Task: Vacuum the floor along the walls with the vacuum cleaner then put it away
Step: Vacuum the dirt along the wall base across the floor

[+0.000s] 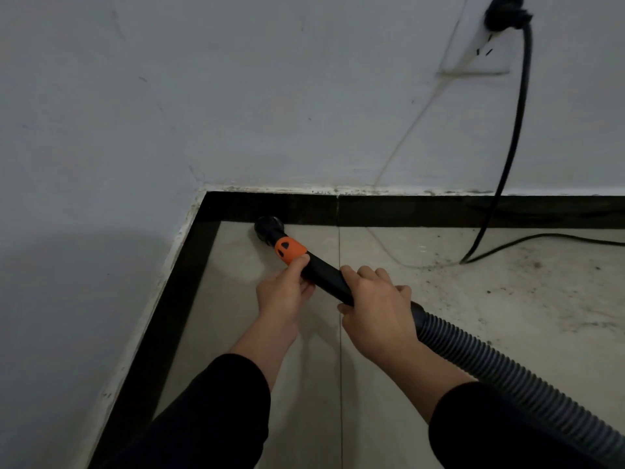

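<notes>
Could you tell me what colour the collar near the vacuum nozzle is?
Orange collar, head view.

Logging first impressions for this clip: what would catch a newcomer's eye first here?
At centre, the orange collar stands out on the vacuum wand gripped by the left hand and right hand, its nozzle near the floor corner. At upper right, a black power cord hangs from the wall socket.

Shows a black vacuum wand (324,275) slanting up and left over the pale tiled floor (236,316), toward the corner. Ends, past an orange collar (291,250), in a round black nozzle (269,228) touching the dark border strip (406,211) below the wall (270,113). Trails a ribbed grey hose (507,374) off lower right.
</notes>
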Tool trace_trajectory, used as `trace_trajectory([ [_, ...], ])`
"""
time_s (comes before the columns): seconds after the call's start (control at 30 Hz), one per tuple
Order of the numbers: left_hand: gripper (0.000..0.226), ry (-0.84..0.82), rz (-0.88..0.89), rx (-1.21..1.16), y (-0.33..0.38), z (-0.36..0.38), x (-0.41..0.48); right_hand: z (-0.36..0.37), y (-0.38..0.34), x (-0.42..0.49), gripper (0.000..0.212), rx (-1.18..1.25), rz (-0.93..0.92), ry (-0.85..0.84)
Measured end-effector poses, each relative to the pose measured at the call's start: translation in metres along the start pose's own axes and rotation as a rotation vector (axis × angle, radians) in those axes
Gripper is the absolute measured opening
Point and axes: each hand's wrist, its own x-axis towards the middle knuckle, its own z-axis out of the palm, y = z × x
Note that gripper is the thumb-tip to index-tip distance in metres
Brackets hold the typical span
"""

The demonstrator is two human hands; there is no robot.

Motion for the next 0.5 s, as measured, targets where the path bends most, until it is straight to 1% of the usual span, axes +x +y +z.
trace_trajectory([
  [0.23, 0.017, -0.045, -0.034, 0.021, -0.015, 0.017, -0.012, -0.009, 0.020, -0.015, 0.037, -0.033, 0.044, 0.027],
  [0.4, 0.013, -0.080, -0.041, 0.031, -0.025, 0.028, -0.022, -0.014, 0.033, -0.025, 0.036, -0.033, 0.092, 0.025],
  [0.5, 0.015, -0.097, -0.051, 0.026, -0.030, 0.035, -0.028, -0.018, 0.039, -0.031, 0.036, -0.040, 0.114, 0.031],
])
